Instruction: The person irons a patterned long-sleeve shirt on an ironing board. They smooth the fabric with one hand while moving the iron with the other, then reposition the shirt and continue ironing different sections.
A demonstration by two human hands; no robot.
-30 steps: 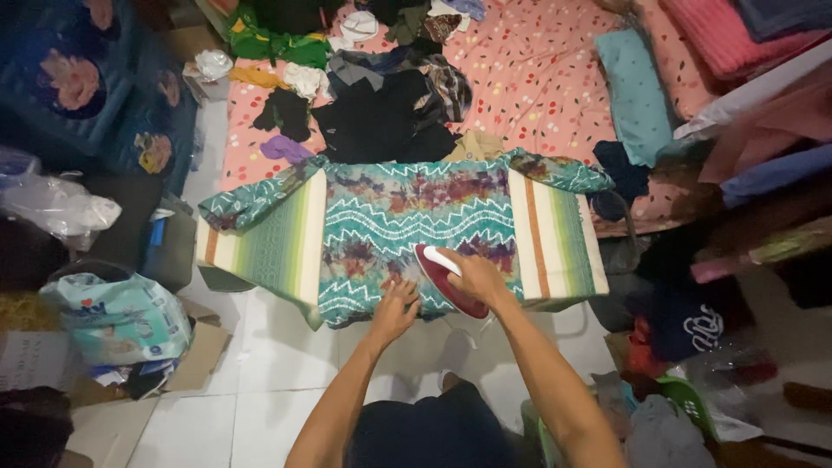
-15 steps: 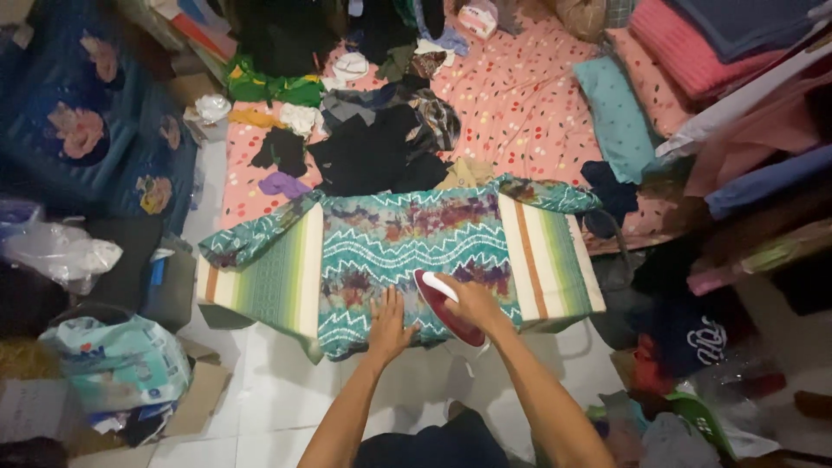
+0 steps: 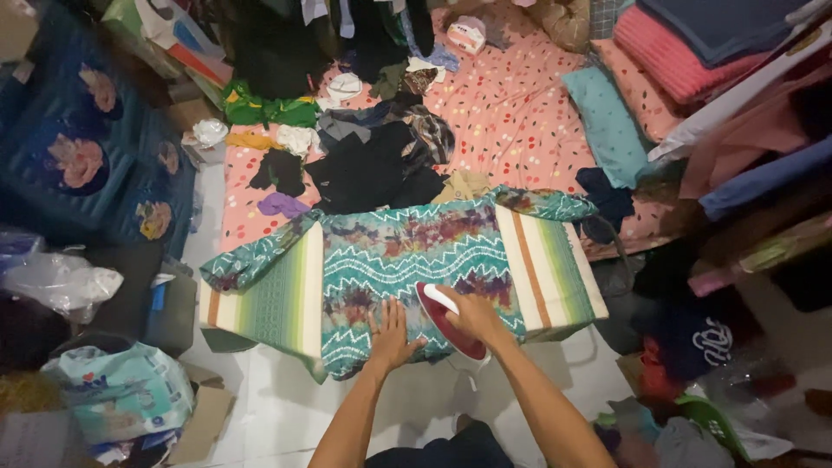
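Note:
A teal patterned shirt (image 3: 407, 247) with purple blotches lies spread over a low ironing board covered in striped green and cream cloth (image 3: 277, 290). My right hand (image 3: 472, 314) grips the white handle of a dark red iron (image 3: 444, 316) resting on the shirt's lower hem. My left hand (image 3: 390, 334) lies flat on the shirt just left of the iron, fingers spread, pressing the fabric down.
Behind the board a pink dotted mattress (image 3: 529, 113) carries a heap of dark clothes (image 3: 368, 160). Folded fabrics (image 3: 685, 52) are stacked at the right. A plastic bag (image 3: 121, 394) and a cardboard box (image 3: 204, 416) sit on the white tiled floor at left.
The view has tilted a little, so the board sits lower in frame. My left hand has slid up onto the shirt hem beside the iron; the iron has stayed near the hem.

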